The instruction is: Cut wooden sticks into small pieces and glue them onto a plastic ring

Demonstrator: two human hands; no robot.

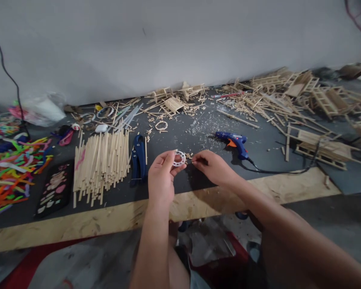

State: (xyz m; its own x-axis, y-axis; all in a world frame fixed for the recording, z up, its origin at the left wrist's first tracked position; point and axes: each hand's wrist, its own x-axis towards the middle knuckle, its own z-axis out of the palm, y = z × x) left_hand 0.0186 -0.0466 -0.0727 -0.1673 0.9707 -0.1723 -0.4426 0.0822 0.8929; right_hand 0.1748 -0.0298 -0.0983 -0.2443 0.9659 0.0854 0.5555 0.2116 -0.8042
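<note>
White perforated ring (179, 163) was in the L hand (161, 173), held btwn thumb and fingers near the front of the table. The R hand (212, 165) was just to the right of it, beside a few short stick pcs. (189, 155); its fingertips were drawn near each other, but whether they pinched a pc. or nothing, I cannot tell. In my judgement, the step in hand was the handling of one small pc. close to the ring, and the next move called for a steady L grip and a precise R pinch.

About the surroundings: the dark tabletop (180, 134) carried, at the far right, a big heap of wooden stick models (331, 100). On the left lay a pile of coloured fuzzy stems (15, 172), then a broad bundle of thin wooden sticks (104, 160). Beyond the R hand lay the blue glue gun (235, 140) w/ orange trigger, nozzle toward the left; its tip, prob. hot, was the main thing to avoid. Blue hand cutter (138, 158) lay btwn the bundle and the L hand. Farther back was a small stick ring (161, 129), and white scraps (201, 124) were scattered, which might hide a tiny pc.
</note>
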